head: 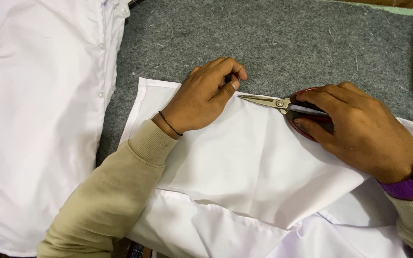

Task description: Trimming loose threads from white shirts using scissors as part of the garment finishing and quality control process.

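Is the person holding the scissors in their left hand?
No, the scissors are gripped by the right hand, the one with the wristwatch, while the left hand pinches the white cloth at its edge.

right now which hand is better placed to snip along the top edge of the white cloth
Right. The right hand already grips the scissors, whose tips point at that edge of the white cloth; the left hand pinches the edge.

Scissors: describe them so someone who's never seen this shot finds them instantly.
Start at the grey felt table, then the white cloth piece spread across its middle. At that cloth's upper edge, the right hand holds the scissors. They are the only metal tool here: silver blades pointing left toward the left hand, with dark red handles.
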